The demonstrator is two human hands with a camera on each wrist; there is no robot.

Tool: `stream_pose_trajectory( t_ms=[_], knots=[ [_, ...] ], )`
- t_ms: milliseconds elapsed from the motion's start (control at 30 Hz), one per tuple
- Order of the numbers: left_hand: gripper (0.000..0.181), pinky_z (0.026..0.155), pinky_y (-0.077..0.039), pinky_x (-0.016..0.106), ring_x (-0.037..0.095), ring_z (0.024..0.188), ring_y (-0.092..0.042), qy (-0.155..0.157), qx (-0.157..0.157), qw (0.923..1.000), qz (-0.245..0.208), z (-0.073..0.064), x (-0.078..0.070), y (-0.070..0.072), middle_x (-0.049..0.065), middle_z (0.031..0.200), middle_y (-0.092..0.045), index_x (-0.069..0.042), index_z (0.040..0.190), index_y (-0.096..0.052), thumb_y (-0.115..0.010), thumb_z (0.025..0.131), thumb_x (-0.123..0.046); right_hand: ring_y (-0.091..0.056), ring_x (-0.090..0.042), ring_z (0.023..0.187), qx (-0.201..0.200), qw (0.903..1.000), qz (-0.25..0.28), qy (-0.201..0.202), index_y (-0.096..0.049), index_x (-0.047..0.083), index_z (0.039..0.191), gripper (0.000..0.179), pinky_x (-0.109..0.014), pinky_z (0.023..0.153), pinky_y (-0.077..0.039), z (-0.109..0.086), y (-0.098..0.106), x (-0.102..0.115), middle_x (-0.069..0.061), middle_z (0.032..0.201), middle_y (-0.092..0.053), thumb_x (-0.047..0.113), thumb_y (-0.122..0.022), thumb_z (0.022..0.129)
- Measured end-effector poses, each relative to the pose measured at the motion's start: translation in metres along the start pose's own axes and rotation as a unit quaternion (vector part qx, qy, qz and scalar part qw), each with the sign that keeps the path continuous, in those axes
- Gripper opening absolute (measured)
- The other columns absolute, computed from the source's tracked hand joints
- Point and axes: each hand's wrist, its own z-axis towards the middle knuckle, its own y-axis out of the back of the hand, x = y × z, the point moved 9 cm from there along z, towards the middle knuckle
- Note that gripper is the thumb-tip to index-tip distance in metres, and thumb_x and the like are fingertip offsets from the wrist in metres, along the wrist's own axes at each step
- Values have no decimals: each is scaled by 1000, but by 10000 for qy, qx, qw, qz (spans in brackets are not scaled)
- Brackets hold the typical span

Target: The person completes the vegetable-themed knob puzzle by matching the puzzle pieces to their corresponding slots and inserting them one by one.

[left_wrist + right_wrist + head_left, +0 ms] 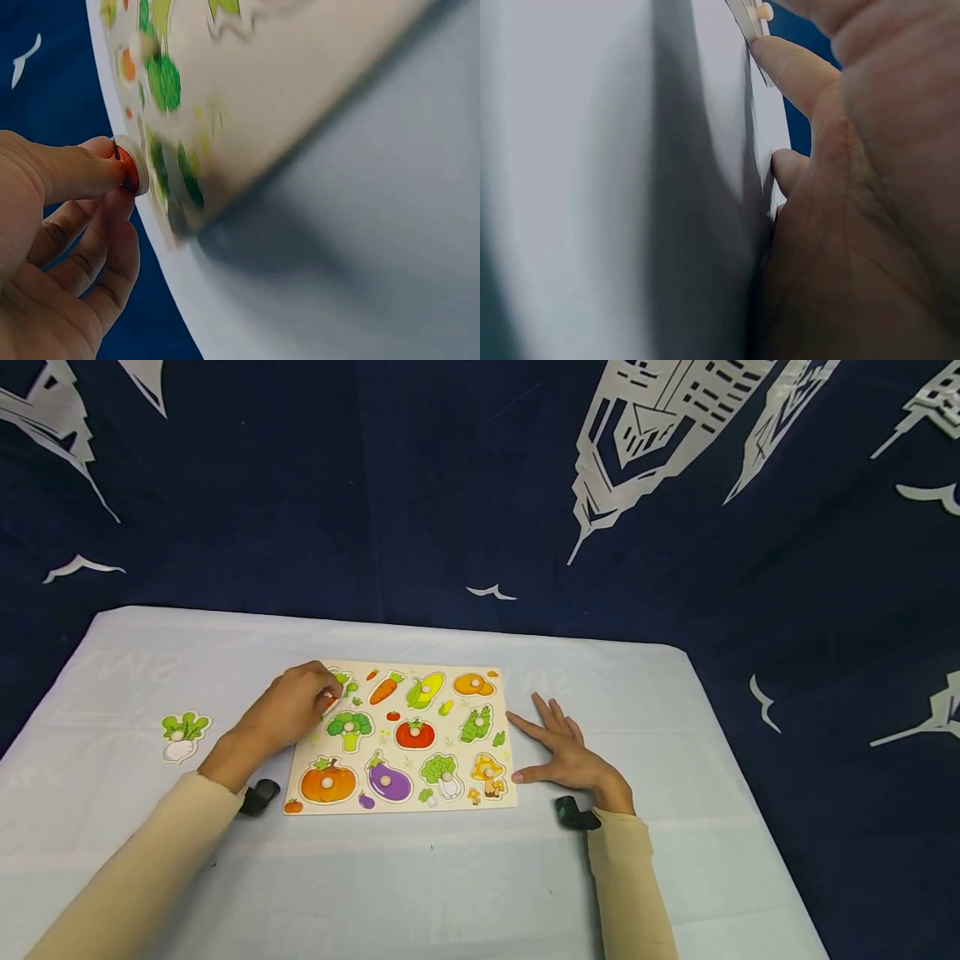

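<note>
My left hand is over the upper left corner of a wooden vegetable puzzle board. Thumb and fingertips pinch a small red puzzle piece with a pale rim; the left wrist view shows it tilted on edge beside the board corner. Its picture is mostly hidden. On the board sit knobbed pieces, among them a broccoli, a tomato, a pumpkin and an eggplant. My right hand lies with fingers spread at the board's right edge, its thumb and index fingertip touching it.
A white radish piece with green leaves lies on the white tablecloth, left of the board. Behind the table hangs a dark blue cloth with pale building and bird prints.
</note>
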Motion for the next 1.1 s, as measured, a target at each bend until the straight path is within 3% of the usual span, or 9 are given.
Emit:
stream_pose_trajectory(
  t_ms=[200, 467, 700, 1100],
  knots=[
    [21, 100, -50, 52, 32, 107, -60, -163, 230, 9996, 13, 11, -15, -15, 15, 112, -66, 0, 106, -72, -56, 95, 6, 19, -33, 154, -11, 10000, -64, -9, -32, 32, 157, 99, -61, 120, 9, 1, -1, -2, -9, 170, 8, 44, -86, 74],
    [23, 98, -53, 47, 31, 107, -62, -377, 232, 9989, 151, 31, -31, -26, 14, 111, -67, 0, 104, -73, -56, 93, 9, 19, -33, 154, -84, 9999, -71, -52, -34, 32, 157, 98, -61, 120, 10, 1, 1, 0, -8, 170, 7, 44, -86, 74],
    [25, 93, -54, 43, 28, 99, -60, -162, 387, 9991, 75, 42, -35, -39, 12, 111, -66, -1, 105, -74, -55, 92, 8, 19, -34, 154, -64, 9999, -43, -98, -34, 31, 157, 99, -61, 120, 10, 0, 0, 0, -8, 170, 7, 43, -86, 74],
    [22, 95, -53, 43, 27, 99, -60, -17, 390, 9991, 186, 49, -34, -45, 13, 109, -65, -1, 104, -73, -56, 92, 8, 19, -34, 154, -36, 9999, -72, -74, -34, 31, 157, 98, -61, 120, 10, 0, 0, 0, -10, 170, 8, 43, -86, 74]
  ],
)
